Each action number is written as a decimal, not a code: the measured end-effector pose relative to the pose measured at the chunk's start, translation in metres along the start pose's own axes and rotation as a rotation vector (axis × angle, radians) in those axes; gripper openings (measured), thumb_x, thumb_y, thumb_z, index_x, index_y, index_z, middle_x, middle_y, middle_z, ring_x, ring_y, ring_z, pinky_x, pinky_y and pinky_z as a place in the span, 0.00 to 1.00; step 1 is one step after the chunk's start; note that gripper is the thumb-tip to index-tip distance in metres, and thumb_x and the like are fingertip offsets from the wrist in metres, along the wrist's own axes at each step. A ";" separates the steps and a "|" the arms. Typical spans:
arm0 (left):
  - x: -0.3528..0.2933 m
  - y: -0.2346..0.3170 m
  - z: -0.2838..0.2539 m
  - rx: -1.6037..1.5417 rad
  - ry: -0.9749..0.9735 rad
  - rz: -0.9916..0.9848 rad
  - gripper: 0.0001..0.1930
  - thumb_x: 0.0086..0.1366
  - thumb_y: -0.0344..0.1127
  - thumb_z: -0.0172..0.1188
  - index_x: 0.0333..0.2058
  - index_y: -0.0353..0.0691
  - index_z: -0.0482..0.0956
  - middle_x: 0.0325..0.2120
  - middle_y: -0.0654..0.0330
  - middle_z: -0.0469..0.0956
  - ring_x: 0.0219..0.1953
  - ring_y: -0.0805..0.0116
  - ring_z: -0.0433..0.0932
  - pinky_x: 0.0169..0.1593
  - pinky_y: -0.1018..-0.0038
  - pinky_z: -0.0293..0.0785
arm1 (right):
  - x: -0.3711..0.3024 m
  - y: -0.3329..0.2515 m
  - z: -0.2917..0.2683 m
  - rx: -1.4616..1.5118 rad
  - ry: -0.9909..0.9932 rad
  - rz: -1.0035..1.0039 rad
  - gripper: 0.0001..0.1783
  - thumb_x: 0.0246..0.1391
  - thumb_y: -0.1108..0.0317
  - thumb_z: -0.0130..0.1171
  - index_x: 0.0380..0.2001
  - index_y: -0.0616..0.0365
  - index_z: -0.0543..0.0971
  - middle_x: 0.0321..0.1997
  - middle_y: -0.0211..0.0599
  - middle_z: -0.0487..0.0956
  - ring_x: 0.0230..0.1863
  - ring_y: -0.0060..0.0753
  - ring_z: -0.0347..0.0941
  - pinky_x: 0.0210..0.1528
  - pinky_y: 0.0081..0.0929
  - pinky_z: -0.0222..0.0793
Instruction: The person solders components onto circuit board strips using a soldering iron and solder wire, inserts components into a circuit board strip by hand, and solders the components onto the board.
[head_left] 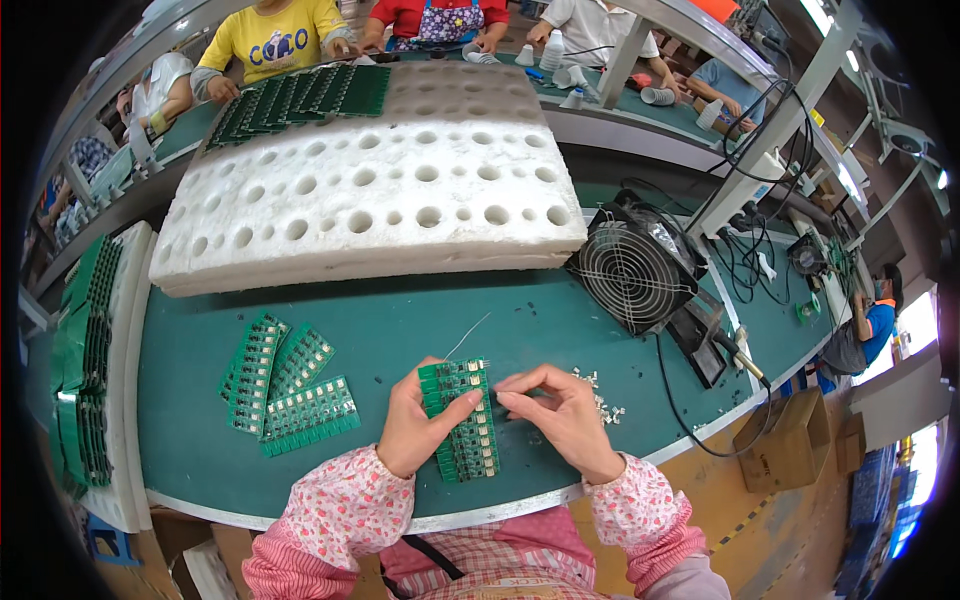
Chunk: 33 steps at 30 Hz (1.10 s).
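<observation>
My left hand [415, 415] grips a green circuit board panel [468, 430] upright, thumb across its front, above the bench's near edge. Small white parts run in a column down the panel. My right hand [560, 410] is beside the panel's right edge, thumb and forefinger pinched together; anything between them is too small to make out. A thin wire [468, 335] sticks up behind my left hand. Just beyond my right hand lies a loose pile of small white connectors [610, 412]. Several more populated panels [310, 415] overlap on the green bench to the left.
A white foam block with holes [390, 190] spans the back, bare green boards [350, 90] on top. Stacked boards [85, 350] stand far left. A fan [635, 270] and a corded soldering iron [735, 350] sit to the right. Co-workers sit across the bench.
</observation>
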<state>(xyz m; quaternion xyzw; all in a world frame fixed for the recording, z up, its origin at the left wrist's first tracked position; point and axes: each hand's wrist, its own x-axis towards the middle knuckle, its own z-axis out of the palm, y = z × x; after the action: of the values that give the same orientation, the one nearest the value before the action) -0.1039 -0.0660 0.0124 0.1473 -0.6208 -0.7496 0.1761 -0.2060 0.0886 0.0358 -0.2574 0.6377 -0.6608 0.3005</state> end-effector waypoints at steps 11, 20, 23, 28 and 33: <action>-0.002 -0.001 0.001 0.088 0.035 0.071 0.09 0.56 0.28 0.64 0.33 0.36 0.73 0.27 0.66 0.77 0.29 0.82 0.74 0.32 0.81 0.71 | 0.011 0.014 0.015 0.236 0.058 0.177 0.08 0.56 0.68 0.58 0.34 0.62 0.76 0.34 0.32 0.78 0.35 0.19 0.73 0.35 0.18 0.73; -0.008 0.004 0.006 0.187 0.050 0.169 0.10 0.54 0.29 0.65 0.31 0.36 0.71 0.24 0.66 0.75 0.28 0.82 0.71 0.31 0.80 0.70 | 0.003 0.026 0.026 0.213 0.069 -0.021 0.08 0.58 0.69 0.56 0.36 0.63 0.71 0.36 0.32 0.76 0.38 0.17 0.71 0.42 0.15 0.68; -0.009 0.001 0.007 0.200 0.050 0.149 0.10 0.54 0.29 0.65 0.31 0.36 0.71 0.24 0.66 0.74 0.28 0.82 0.71 0.31 0.80 0.69 | 0.003 0.031 0.024 0.235 0.061 -0.030 0.08 0.58 0.71 0.55 0.36 0.64 0.70 0.37 0.32 0.75 0.38 0.17 0.70 0.43 0.15 0.68; -0.006 0.001 0.008 0.180 -0.020 0.147 0.11 0.54 0.28 0.65 0.33 0.35 0.71 0.28 0.65 0.74 0.30 0.80 0.73 0.33 0.80 0.71 | 0.004 0.030 0.020 0.251 0.072 -0.023 0.06 0.58 0.72 0.55 0.35 0.62 0.70 0.37 0.33 0.75 0.39 0.16 0.70 0.43 0.14 0.68; -0.003 -0.001 0.007 0.064 -0.014 0.010 0.14 0.56 0.24 0.63 0.38 0.36 0.68 0.31 0.64 0.75 0.33 0.79 0.75 0.37 0.79 0.74 | 0.002 0.008 -0.008 -0.434 0.229 -0.202 0.14 0.50 0.71 0.63 0.40 0.61 0.74 0.35 0.33 0.76 0.38 0.25 0.73 0.44 0.22 0.68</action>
<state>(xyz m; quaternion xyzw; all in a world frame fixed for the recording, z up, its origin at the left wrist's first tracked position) -0.1041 -0.0584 0.0130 0.1445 -0.6463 -0.7296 0.1708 -0.2128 0.0925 0.0276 -0.3016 0.7656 -0.5600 0.0966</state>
